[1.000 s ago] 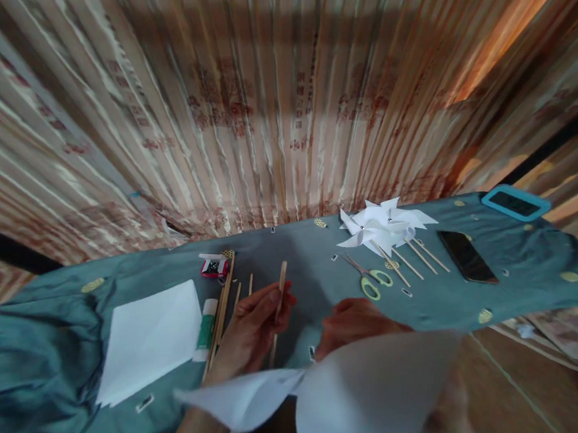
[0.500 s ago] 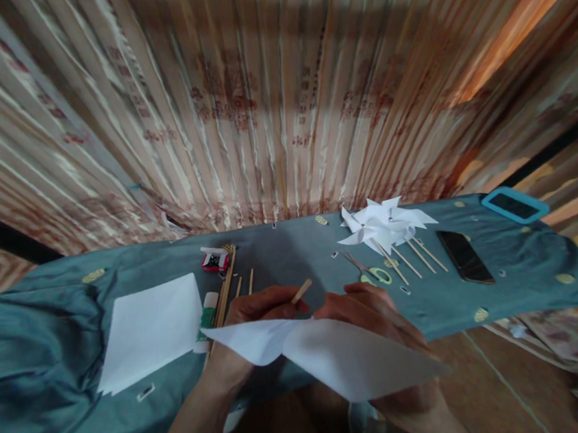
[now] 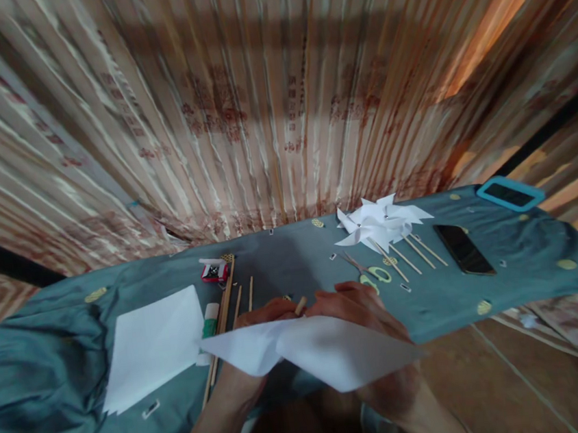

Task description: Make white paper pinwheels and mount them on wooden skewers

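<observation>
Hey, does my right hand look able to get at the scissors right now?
Probably yes: the scissors lie on the cloth just beyond your right hand, with nothing visible in between. That hand seems to be holding the curled white paper, though, so it would likely need freeing first.

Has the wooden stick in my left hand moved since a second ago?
Yes: judged against the scissors, the visible end of the wooden stick is now lower in view and farther right, close to your right hand.
</observation>
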A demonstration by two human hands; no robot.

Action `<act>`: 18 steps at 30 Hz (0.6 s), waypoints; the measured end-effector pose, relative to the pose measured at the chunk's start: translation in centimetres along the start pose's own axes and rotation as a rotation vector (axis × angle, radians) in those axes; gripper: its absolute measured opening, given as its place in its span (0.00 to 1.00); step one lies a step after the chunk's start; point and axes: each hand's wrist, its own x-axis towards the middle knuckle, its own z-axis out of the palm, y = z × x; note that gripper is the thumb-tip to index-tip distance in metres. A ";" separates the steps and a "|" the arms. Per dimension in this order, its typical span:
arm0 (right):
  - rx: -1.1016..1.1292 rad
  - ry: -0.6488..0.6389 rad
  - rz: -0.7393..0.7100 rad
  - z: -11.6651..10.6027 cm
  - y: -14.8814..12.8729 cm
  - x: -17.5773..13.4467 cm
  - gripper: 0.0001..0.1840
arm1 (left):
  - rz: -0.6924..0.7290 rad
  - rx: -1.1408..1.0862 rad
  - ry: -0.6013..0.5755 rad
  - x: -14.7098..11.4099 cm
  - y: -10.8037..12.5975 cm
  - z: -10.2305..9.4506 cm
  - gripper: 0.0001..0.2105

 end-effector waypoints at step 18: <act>0.027 0.010 0.009 0.6 0.3 -0.4 0.18 | -0.064 -0.026 0.053 0.0 -1.0 -0.6 0.12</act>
